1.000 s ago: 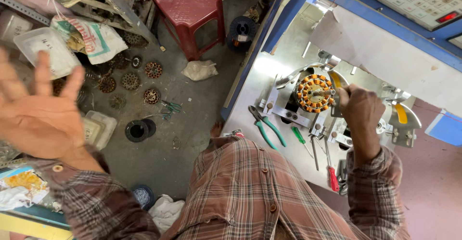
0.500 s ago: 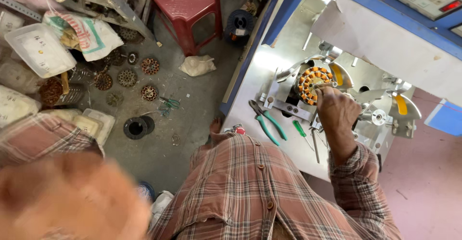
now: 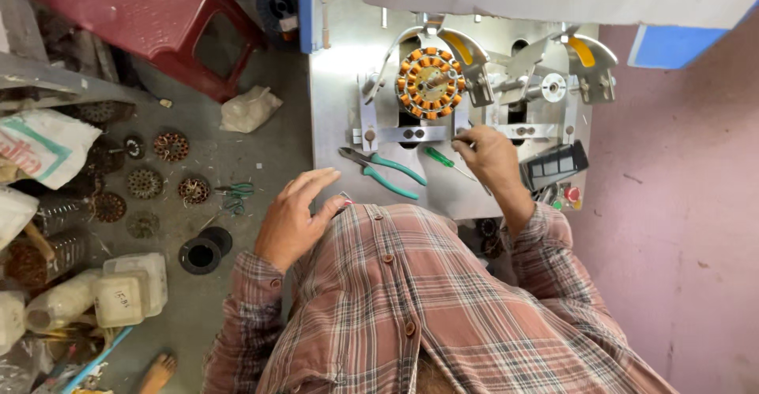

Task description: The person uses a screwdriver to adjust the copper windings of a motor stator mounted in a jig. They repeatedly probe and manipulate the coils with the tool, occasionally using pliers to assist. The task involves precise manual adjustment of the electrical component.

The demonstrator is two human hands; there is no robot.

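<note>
Resting on the metal surface [image 3: 332, 101] of the winding machine, the right hand [image 3: 490, 155] sits just below the horizontal bracket, its fingers curled loosely near the tip of a green-handled screwdriver [image 3: 441, 159]; whether the fingers actually grip anything cannot be told. The left hand [image 3: 294, 218] hovers at the near left edge of the surface, fingers spread apart and holding nothing, just beside the teal-handled pliers [image 3: 379, 172] that lie flat between the two hands. The wound stator [image 3: 430, 82], a ring of orange coils around a metal centre, is mounted upright in the fixture at the far middle of the surface, above the right hand and apart from it. On the floor to the left stand a red plastic stool [image 3: 150, 22], several loose stator cores [image 3: 170, 146], a black ring [image 3: 199, 256] and white plastic containers [image 3: 130, 287].
</note>
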